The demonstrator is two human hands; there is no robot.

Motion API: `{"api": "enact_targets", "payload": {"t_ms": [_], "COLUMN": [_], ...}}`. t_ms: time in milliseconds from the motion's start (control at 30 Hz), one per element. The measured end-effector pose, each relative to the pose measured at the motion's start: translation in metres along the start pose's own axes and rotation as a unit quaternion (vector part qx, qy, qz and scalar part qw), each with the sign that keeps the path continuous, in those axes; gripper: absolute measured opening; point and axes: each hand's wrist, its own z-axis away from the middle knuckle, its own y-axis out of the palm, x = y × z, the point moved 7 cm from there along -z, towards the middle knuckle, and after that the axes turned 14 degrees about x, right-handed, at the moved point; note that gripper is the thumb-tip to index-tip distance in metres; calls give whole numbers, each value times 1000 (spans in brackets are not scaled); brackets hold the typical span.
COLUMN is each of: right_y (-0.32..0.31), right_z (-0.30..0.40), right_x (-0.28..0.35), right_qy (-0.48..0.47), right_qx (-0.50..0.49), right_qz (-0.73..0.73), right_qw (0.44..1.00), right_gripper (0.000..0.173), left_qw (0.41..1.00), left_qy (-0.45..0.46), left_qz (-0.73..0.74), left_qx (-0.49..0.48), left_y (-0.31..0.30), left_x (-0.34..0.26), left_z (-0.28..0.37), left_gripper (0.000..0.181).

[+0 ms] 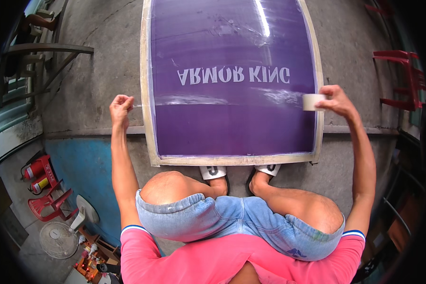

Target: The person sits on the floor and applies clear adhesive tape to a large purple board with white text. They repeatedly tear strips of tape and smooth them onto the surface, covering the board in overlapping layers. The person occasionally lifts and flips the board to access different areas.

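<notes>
A screen-printing frame (148, 88) with a pale taped border lies in front of me. Its purple-coated mesh (234, 131) bears mirrored lettering in a lighter tone. Crosswise below the lettering runs a strip of clear tape (190, 99), shiny and wrinkled-looking. Past the frame's left edge, my left hand (120, 110) pinches the strip's free end between thumb and fingers. At the right edge my right hand (337, 101) grips a tape roll (313, 102), slightly blurred. Whether the strip touches the mesh or hangs just above it, I cannot tell.
My slippers (213, 172) are by the frame's near edge. A dark metal stand (49, 48) is at upper left, a red plastic chair (399, 80) at right. At lower left are fire extinguishers (33, 171), a second red chair (48, 204) and a fan (59, 240).
</notes>
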Motion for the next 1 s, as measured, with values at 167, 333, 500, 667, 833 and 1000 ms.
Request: {"api": "enact_targets", "payload": {"t_ms": [167, 333, 500, 667, 833, 1000], "right_y": [-78, -77, -76, -75, -76, -75], "right_z": [52, 45, 43, 45, 44, 25], "right_x": [-121, -107, -109, -113, -116, -106], "right_qy": [162, 181, 197, 217, 188, 135], "right_qx": [-123, -145, -146, -143, -165, -169], "right_qz": [105, 135, 166, 186, 200, 262], "right_qw": [973, 963, 955, 948, 947, 941], "right_gripper": [39, 45, 46, 46, 43, 39], "left_qw": [996, 992, 988, 987, 988, 986], "left_qy": [-83, -120, -141, -145, -139, -150], "left_qz": [-16, -37, -46, -48, -41, -74], "left_qx": [26, 26, 42, 48, 48, 16], "left_y": [1, -3, 0, 11, 3, 6], "left_x": [19, 24, 21, 22, 24, 11], "left_z": [-25, -15, -19, -19, -17, 3], "left_gripper": [15, 14, 14, 15, 14, 18]}}
